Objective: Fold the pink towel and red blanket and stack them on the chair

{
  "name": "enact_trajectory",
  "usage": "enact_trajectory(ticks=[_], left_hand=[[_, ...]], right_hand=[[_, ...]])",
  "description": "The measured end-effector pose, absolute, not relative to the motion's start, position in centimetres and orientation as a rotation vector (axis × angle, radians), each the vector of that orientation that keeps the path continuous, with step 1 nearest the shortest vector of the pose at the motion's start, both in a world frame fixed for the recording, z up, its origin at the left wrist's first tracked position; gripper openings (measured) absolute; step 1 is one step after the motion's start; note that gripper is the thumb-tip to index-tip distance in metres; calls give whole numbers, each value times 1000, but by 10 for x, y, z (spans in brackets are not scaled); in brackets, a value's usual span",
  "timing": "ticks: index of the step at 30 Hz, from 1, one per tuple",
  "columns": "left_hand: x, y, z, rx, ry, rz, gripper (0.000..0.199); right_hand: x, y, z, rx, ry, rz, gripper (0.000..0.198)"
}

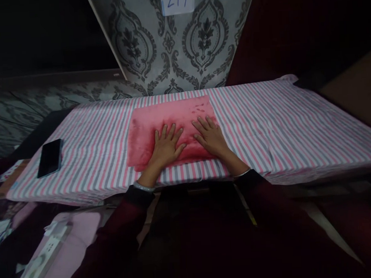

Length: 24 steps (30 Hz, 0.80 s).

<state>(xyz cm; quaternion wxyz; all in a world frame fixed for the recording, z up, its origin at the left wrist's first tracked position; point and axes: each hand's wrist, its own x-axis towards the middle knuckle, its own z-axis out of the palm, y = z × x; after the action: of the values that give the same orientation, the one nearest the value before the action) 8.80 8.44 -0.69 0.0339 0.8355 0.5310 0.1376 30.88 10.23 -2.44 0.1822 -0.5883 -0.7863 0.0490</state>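
Note:
A folded pink plush cloth (171,112) lies flat on a table covered with a striped tablecloth (249,123). Its nap shows darker red patches around both hands and along the near edge. My left hand (166,147) rests palm down on the cloth, left of its middle, with fingers spread. Toward the cloth's right side, my right hand (212,137) also lies palm down with its fingers apart. Neither hand grips anything.
A black phone (49,157) lies at the table's left end. Below it, a white power strip (44,256) sits on a pink surface (81,231). Patterned wallpaper (168,48) with a numbered paper (177,0) and a dark screen (43,34) stand behind.

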Motion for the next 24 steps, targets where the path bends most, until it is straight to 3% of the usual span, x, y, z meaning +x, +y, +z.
enact_trajectory(ticks=[6, 13, 19, 24], left_hand=[[67, 63, -5, 2542, 1721, 422, 61], [8, 18, -29, 2278, 1970, 684, 59], [22, 15, -10, 2435, 1948, 752, 64], [63, 21, -20, 2672, 1761, 594, 65]], right_hand=[[323, 89, -32, -1659, -2196, 186, 58], [354, 63, -52, -1652, -2147, 253, 60], [315, 54, -19, -1583, -2181, -10, 59], [279, 43, -35, -1430, -2365, -90, 55]])
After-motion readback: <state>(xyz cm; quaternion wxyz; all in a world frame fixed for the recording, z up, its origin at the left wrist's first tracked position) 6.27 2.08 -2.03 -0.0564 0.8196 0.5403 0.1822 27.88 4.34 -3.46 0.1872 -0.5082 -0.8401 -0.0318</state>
